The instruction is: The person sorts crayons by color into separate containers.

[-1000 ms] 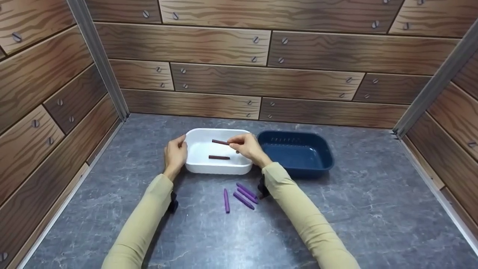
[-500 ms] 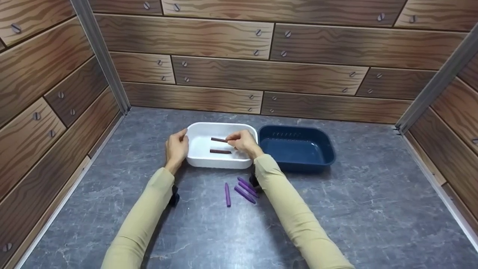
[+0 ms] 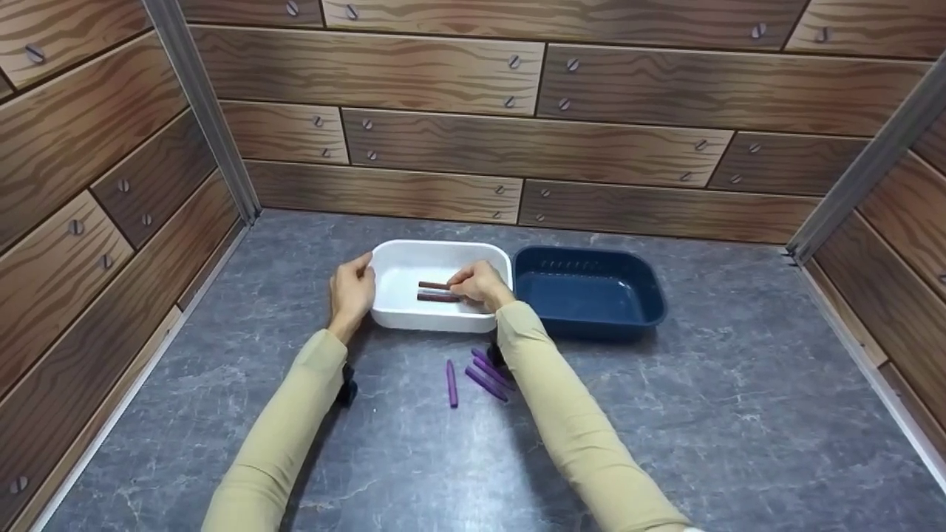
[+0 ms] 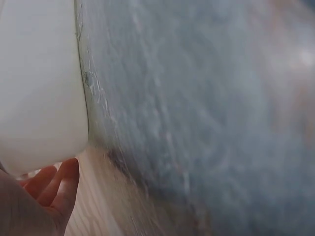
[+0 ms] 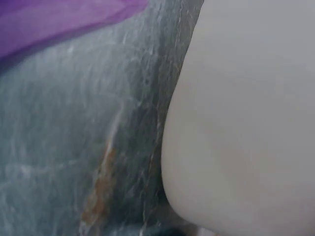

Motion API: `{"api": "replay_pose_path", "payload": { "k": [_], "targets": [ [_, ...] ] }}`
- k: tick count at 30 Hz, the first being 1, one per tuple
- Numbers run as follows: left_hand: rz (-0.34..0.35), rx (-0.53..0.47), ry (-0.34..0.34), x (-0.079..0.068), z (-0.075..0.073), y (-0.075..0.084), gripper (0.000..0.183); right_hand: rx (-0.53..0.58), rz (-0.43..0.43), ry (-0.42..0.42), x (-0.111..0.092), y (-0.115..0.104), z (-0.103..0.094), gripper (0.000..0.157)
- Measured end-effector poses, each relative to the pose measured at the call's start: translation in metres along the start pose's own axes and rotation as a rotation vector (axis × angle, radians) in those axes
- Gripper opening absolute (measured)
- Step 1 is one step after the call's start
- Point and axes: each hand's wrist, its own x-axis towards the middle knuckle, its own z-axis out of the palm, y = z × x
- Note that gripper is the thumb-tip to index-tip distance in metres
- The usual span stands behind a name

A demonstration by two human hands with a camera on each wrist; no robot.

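My right hand reaches into the white tray and pinches the right end of a brown crayon. Another brown crayon lies just in front of it on the tray's floor, its right end partly hidden by my fingers. My left hand rests against the outside of the tray's left end. In the left wrist view the fingertips of that hand touch the tray's lower corner. The right wrist view shows the tray's wall but not the right hand's grip.
A dark blue tray stands right beside the white one. Several purple crayons lie on the grey table in front, partly behind the right sleeve, with one purple crayon apart to their left. Wood-patterned walls enclose the table.
My right hand has lowered the pinched brown crayon and brought it closer to the other one in the white tray. My left hand keeps its place at the tray's end.
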Motion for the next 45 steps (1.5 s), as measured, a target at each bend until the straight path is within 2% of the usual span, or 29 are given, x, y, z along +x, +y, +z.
{"api": "replay_pose_path", "payload": {
  "k": [5, 8, 13, 20, 27, 32, 40, 45],
  "targets": [
    [-0.018, 0.004, -0.002, 0.0004, 0.0004, 0.0013, 0.038, -0.05, -0.006, 0.007, 0.0005, -0.0005, 0.0007, 0.016],
    [-0.007, 0.005, 0.0, 0.0014, 0.0009, 0.0017, 0.038, -0.066, -0.018, 0.021, 0.0002, -0.0007, 0.0004, 0.015],
    [0.003, 0.001, 0.004, 0.0017, 0.0024, 0.0024, 0.038, -0.057, -0.032, 0.025, 0.0005, 0.0003, -0.0001, 0.016],
    [-0.023, 0.0, -0.012, 0.0014, 0.004, 0.0023, 0.038, -0.071, -0.027, 0.023, 0.0027, 0.003, 0.0, 0.017],
    [0.0, 0.004, 0.014, 0.002, 0.0024, 0.0022, 0.037, -0.112, -0.042, 0.029, 0.0039, 0.0018, 0.0004, 0.017],
    [0.004, 0.006, 0.003, 0.002, 0.0029, 0.0018, 0.038, -0.127, -0.044, 0.038, 0.003, 0.0016, -0.0004, 0.017],
    [0.001, 0.0, 0.008, 0.0012, 0.0022, 0.0013, 0.038, -0.131, -0.05, 0.066, 0.0023, 0.0003, 0.0019, 0.017],
    [0.007, 0.007, 0.011, 0.0013, 0.0019, 0.0002, 0.037, -0.057, -0.047, 0.065, 0.0041, 0.0004, 0.0022, 0.017]
  ]
}}
